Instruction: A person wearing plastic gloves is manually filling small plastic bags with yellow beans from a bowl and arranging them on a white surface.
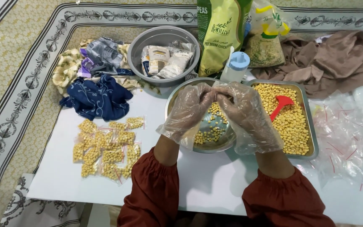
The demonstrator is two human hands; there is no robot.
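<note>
A person in rust-red sleeves and loose clear plastic gloves works at a white table [215, 180] set on a patterned cream-and-black cloth [26, 63], with more of that cloth at the far edge. The left hand [188, 111] and right hand [244, 111] meet fingertip to fingertip above a round steel bowl [215, 130] holding a thin layer of yellow chickpeas, the fingers curled and pinched together; what they pinch is hidden by the gloves, possibly a small clear pouch, though this cannot be confirmed. Keeping the pinch low and centred over the bowl looks the sound way to work, so any spilled peas fall back in. To the right sits a rectangular steel tray [305, 101] heaped with chickpeas and a red scoop [282, 104]. Far of the bowl stand a grey basin [164, 54] of packets, a green chickpea bag [221, 33] and a blue-capped bottle [236, 67]. Filled small pouches [106, 151] lie near left, crumpled fabrics [97, 84] beyond them, empty clear bags [349, 134] at right.
</note>
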